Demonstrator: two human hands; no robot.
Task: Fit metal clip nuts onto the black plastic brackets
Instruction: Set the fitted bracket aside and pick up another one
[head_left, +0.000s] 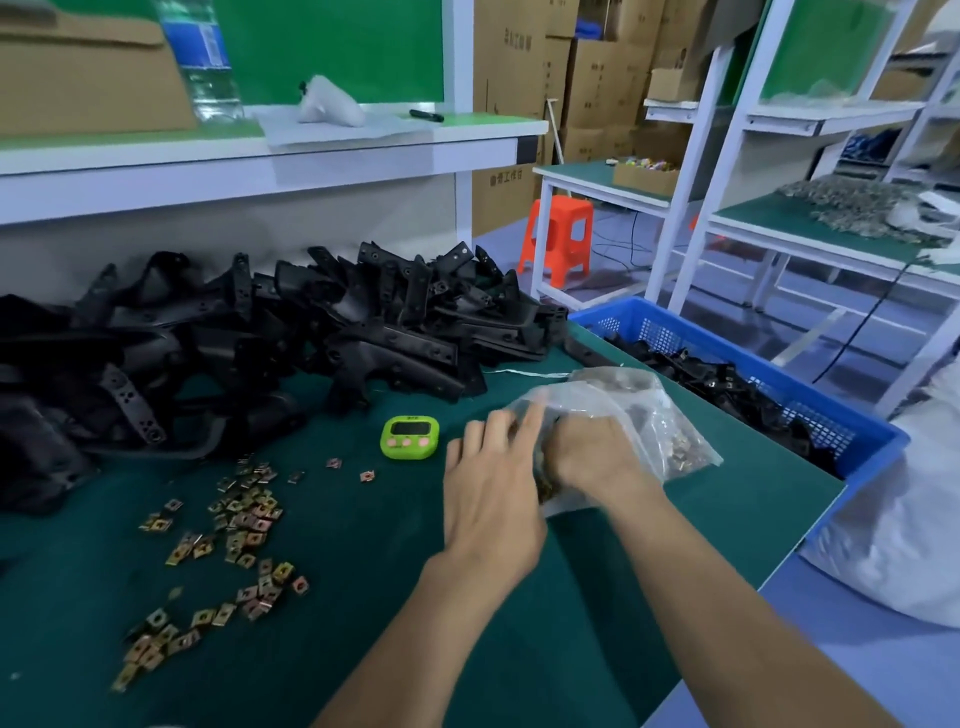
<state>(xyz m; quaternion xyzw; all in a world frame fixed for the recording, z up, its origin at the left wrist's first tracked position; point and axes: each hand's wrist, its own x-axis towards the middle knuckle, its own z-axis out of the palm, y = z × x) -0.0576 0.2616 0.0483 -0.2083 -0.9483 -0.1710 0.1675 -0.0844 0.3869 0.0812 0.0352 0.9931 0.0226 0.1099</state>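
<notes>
- Left hand: fingers straight, tips touching the plastic bag.
- Right hand: fingers curled, gripping the bag.
- Clip nuts lie loose on the bench, left of the fingers; black brackets are piled beyond them.

Head camera looks forward-down, close over the workbench.

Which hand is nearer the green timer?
Left. The left hand is just right of the green timer, apart from it; the right hand is farther right, at the plastic bag.
</notes>
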